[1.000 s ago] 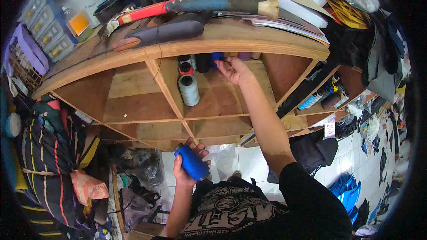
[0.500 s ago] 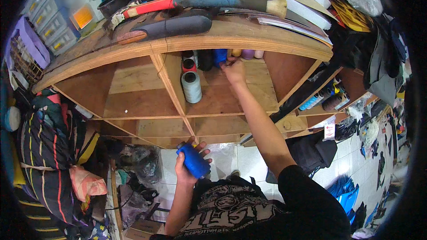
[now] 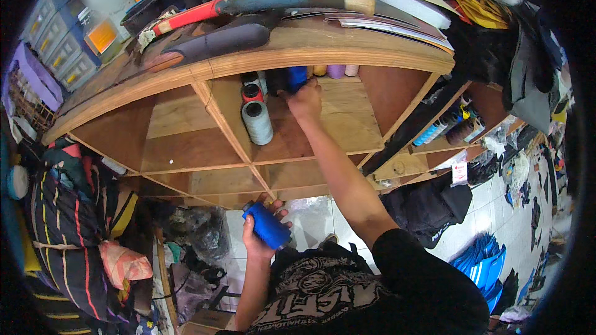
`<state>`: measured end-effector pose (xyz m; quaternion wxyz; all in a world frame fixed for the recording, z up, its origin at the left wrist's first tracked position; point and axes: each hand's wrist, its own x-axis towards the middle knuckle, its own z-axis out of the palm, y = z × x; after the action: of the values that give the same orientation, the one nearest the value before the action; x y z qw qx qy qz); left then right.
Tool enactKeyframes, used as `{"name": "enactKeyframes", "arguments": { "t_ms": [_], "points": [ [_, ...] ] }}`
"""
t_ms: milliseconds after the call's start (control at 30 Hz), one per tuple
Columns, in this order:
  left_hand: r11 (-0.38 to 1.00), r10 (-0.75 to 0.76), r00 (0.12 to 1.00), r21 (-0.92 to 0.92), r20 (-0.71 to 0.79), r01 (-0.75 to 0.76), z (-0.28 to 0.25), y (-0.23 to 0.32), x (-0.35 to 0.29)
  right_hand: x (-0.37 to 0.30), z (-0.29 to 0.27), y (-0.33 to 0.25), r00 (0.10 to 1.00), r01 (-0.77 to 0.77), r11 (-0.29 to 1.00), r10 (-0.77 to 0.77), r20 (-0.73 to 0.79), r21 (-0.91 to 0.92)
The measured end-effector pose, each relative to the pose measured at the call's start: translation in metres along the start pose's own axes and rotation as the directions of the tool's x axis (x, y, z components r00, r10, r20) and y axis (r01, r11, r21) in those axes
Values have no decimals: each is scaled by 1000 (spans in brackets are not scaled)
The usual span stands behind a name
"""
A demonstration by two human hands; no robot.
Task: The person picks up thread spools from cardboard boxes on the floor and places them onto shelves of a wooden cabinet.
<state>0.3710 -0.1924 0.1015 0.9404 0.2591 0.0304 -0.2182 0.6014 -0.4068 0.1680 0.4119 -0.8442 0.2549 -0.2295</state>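
My left hand (image 3: 258, 243) is wrapped round a large blue thread spool (image 3: 268, 226), held tilted in front of the shelf unit. My right hand (image 3: 305, 103) reaches into the upper right compartment with curled fingers. It is at the front of a second blue spool (image 3: 297, 77) and a black spool (image 3: 277, 79); its fingertips are partly hidden, so which one it grips cannot be made out. A pale blue-grey spool (image 3: 258, 125) stands near the divider, with a red spool (image 3: 252, 93) behind it. Gold (image 3: 320, 70), purple (image 3: 336, 71) and pink (image 3: 351, 70) spools line the back.
The wooden shelf unit (image 3: 323, 57) has a red-and-black handled tool (image 3: 279, 0) and a dark curved object (image 3: 226, 42) on top. Striped cloth bundles (image 3: 68, 223) stand at the left. More spools (image 3: 456, 130) sit in a shelf at the right, above black bags (image 3: 434, 208).
My right hand has shifted slightly left, from the shelved blue spool toward the black one. The whole view has moved a little. My left hand still holds its blue spool.
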Motion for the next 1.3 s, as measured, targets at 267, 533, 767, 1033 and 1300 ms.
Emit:
{"name": "enactKeyframes", "arguments": {
  "t_ms": [267, 533, 767, 1033, 1300],
  "points": [
    [992, -51, 999, 118, -1, 51, 6, -1, 13, -8, -21, 27, 982, 165, 984, -170, 77, 65],
    [859, 126, 988, 487, 93, -156, 74, -2, 48, -152, -145, 23, 601, 308, 934, -338, 724, 180],
    [765, 215, 941, 555, 260, -328, 113, 9, 59, -98, -169, 3, 899, 124, 981, -175, 402, 149],
    [758, 125, 976, 618, 176, -208, 66, 2, 34, 56, -64, 45, 888, 441, 885, -454, -70, -150],
    [730, 121, 985, 662, 120, -171, 18, 4, 15, 66, -42, 65, 941, 338, 941, -338, 3, -14]
  ]
}}
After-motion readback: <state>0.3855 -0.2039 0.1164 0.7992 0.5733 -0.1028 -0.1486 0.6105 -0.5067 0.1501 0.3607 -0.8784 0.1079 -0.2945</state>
